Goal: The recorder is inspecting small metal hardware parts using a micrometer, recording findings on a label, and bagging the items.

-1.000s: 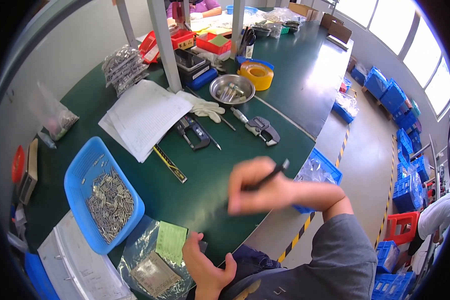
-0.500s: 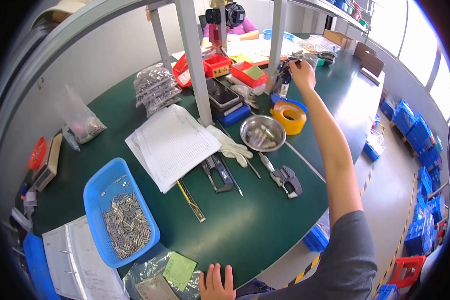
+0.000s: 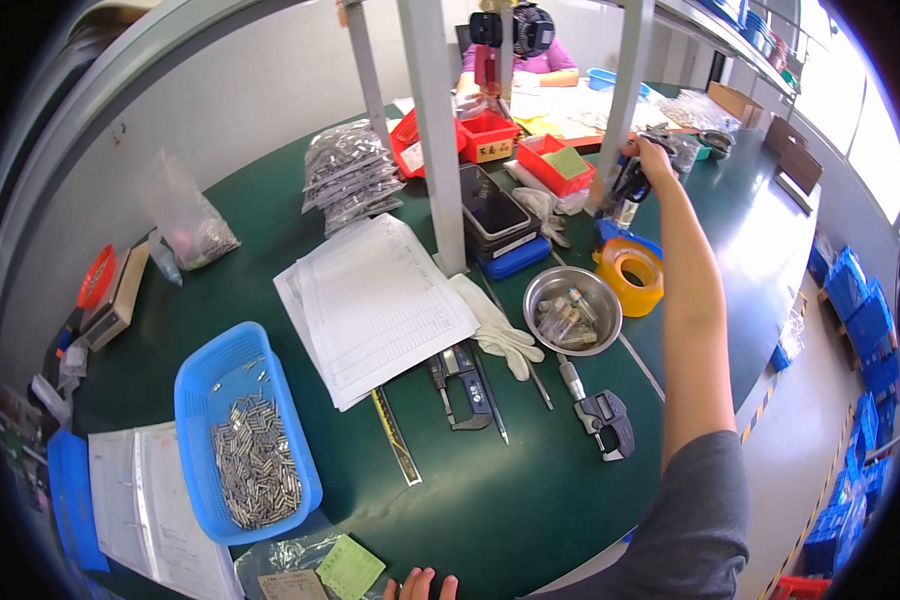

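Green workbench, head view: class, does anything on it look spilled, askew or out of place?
Little stands out. A white fabric glove lies crumpled, partly on the stack of white printed sheets, which sits skewed. The small metal pins stay inside the blue plastic basket; none spilled.

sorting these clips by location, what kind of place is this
Likely a factory inspection or quality-check bench: a blue tray of small metal parts, calipers and a micrometer on a green worktable, with stacked blue bins nearby.

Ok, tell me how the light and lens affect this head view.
Head view: daylight from the windows at upper right is blown out; the fisheye bends the green table edge and shelf posts toward the black rim; the centre is sharp, and the right hand shows little blur.
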Motion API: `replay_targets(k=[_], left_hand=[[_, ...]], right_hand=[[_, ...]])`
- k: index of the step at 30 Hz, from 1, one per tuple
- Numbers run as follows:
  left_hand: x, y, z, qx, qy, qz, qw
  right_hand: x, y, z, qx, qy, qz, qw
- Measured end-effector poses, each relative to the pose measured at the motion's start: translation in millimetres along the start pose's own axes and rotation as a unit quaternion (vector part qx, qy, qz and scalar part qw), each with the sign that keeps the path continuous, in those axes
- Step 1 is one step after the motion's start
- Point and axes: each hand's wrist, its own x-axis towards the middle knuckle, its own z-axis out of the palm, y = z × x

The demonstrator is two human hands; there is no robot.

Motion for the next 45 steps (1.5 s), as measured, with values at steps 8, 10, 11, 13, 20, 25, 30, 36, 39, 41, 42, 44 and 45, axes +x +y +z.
replay_targets(k=[8,10,11,13,20,25,30,36,39,41,42,44,45], left_hand=[[3.0,-4.5,3.3,0.043,0.03,0.021,0.998],[3.9,0.5,-0.5,0.015,0.033,0.011,0.999],[3.9,4.1,-2.7,-0.01,0.036,-0.002,0.999],[2.4,7.6,-4.7,-0.004,0.03,0.002,1.0],[-3.1,4.6,0.7,0.007,0.037,0.005,0.999],[3.4,-4.2,3.3,0.029,0.069,0.026,0.997],[-10.5,-3.7,3.3,-0.198,0.303,-0.004,0.932],[-15.1,-9.5,-25.9,-0.249,0.252,0.004,0.935],[-29.8,-1.8,-37.5,-0.276,0.241,0.016,0.93],[-43.8,-12.8,-47.2,-0.289,0.227,-0.015,0.93],[-52.2,-20.8,-50.2,-0.297,0.209,-0.045,0.93],[-64.5,-35.1,-47.8,-0.289,0.206,-0.1,0.93],[-62.0,-37.2,-52.3,-0.276,0.173,-0.11,0.939]], right_hand=[[-63.5,-56.5,-6.5,-0.278,0.062,-0.089,0.955],[-62.9,-55.5,-6.8,-0.183,0.089,-0.093,0.975],[-67.9,-57.2,-11.2,-0.187,0.15,-0.107,0.965],[-78.4,-67.1,-34.1,-0.154,0.21,-0.111,0.959],[-127.5,-109.9,-62.9,0.175,0.217,-0.236,0.931],[-297.7,-148.1,-19.4,0.284,-0.073,-0.283,0.913],[-448.3,-145.4,10.2,0.244,-0.371,-0.372,0.815],[-541.9,-135.0,34.5,0.437,-0.551,-0.272,0.658],[-569.5,-167.2,38.5,0.2,-0.675,-0.31,0.64],[-576.1,-173.8,36.7,0.173,-0.707,-0.163,0.666],[-567.9,-162.3,30.2,0.255,-0.649,-0.139,0.703],[-560.3,-182.1,36.0,0.406,-0.609,-0.023,0.681],[-564.7,-193.3,52.4,0.316,-0.61,-0.041,0.725]])
